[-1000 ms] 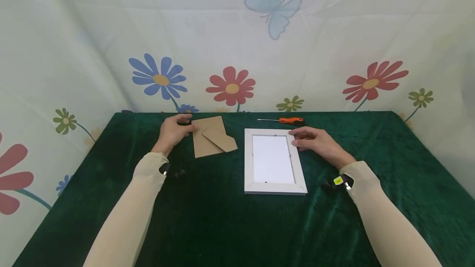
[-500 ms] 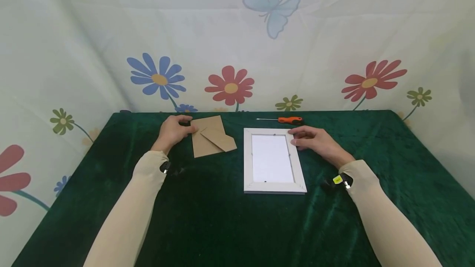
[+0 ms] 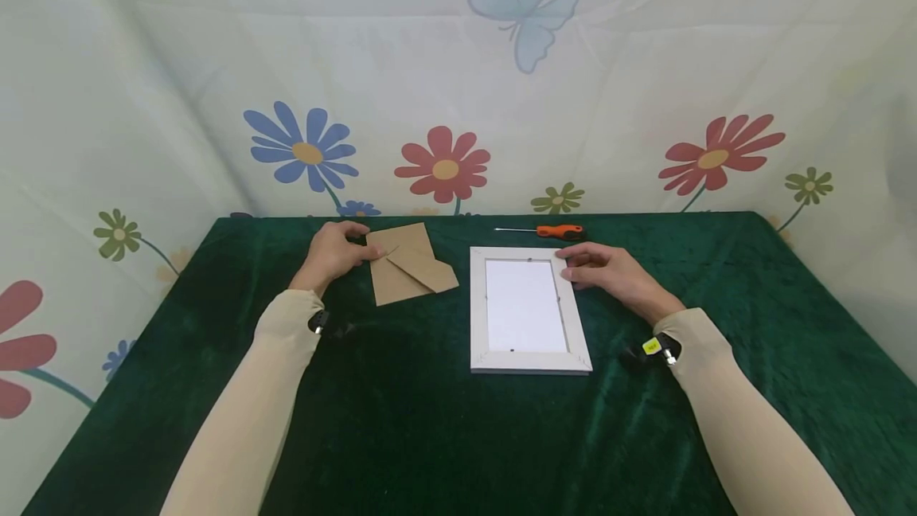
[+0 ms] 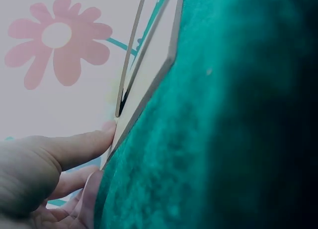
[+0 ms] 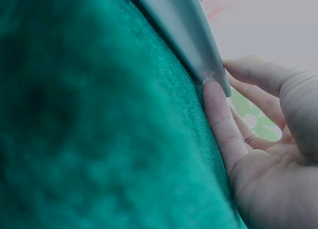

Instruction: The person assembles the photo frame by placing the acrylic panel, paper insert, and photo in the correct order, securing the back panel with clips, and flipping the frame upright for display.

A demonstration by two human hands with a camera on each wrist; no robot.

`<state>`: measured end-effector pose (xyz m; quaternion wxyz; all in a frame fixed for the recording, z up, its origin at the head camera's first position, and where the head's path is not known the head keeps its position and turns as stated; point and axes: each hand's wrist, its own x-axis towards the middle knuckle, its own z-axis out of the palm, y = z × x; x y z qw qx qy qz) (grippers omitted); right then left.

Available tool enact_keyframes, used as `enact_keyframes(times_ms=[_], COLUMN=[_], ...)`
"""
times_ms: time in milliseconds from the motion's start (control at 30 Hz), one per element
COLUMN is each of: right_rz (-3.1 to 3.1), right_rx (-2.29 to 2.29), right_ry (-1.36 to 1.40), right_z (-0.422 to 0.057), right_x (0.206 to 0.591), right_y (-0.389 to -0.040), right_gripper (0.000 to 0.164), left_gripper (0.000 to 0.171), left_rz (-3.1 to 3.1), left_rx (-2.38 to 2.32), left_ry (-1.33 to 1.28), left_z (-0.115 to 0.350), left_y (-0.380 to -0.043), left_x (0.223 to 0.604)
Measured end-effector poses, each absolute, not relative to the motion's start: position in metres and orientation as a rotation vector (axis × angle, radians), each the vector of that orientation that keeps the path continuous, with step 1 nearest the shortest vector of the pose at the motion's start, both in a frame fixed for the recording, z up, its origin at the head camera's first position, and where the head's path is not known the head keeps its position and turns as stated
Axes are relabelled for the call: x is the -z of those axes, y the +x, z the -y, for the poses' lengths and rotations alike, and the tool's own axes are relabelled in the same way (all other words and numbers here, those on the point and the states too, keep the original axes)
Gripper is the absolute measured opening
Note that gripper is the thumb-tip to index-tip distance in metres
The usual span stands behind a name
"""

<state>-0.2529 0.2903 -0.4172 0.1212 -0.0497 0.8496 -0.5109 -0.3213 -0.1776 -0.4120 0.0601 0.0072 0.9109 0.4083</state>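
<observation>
A brown frame backing board (image 3: 401, 281), with its angled stand flap (image 3: 424, 269) on top, lies on the green cloth. My left hand (image 3: 333, 255) is at its upper left corner; the thumb touches the edge and the other fingers reach behind, as the left wrist view shows the thumb (image 4: 87, 147) against the board (image 4: 144, 85). To the right lies a white picture frame (image 3: 482, 309) with a white sheet (image 3: 525, 305) in its opening. My right hand (image 3: 609, 273) grips its upper right corner; in the right wrist view a finger (image 5: 221, 114) and thumb straddle the frame corner (image 5: 191, 35).
A screwdriver (image 3: 559, 232) with an orange and black handle lies behind the picture frame, its shaft pointing left. Dark green velvet cloth (image 3: 401, 428) covers the table. A white curtain (image 3: 609, 86) printed with flowers and a butterfly hangs at the back.
The camera view shifts very slightly. Both hands, the backing board and the picture frame stay practically where they were.
</observation>
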Motion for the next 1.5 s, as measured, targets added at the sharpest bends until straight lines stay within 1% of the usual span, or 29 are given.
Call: enact_keyframes(times_ms=[167,467,867,1267,1500], right_rz=[-2.483,-2.497,-2.506,-2.493,-2.491], right_rx=[1.491,1.479,1.479,1.49,1.489], right_ry=[-0.149,-0.146,-0.152,-0.145,-0.153], right_z=[-0.29,-0.289,-0.29,-0.291,-0.291], right_x=[0.417,0.416,0.417,0.419,0.419], right_y=[-0.253,-0.252,-0.253,-0.254,-0.254], right_gripper=[0.059,0.06,0.059,0.059,0.058], left_gripper=[0.064,0.068,0.056,0.053,0.053], left_rz=[-2.745,-2.654,-2.517,-2.522,-2.48], left_rx=[-1.255,-1.418,-1.772,-1.93,-1.965], left_ry=[0.008,-0.023,0.02,0.111,0.141], left_z=[0.179,0.181,0.179,0.177,0.174], left_y=[-0.322,-0.318,-0.312,-0.31,-0.307], left_x=[0.412,0.408,0.401,0.402,0.391])
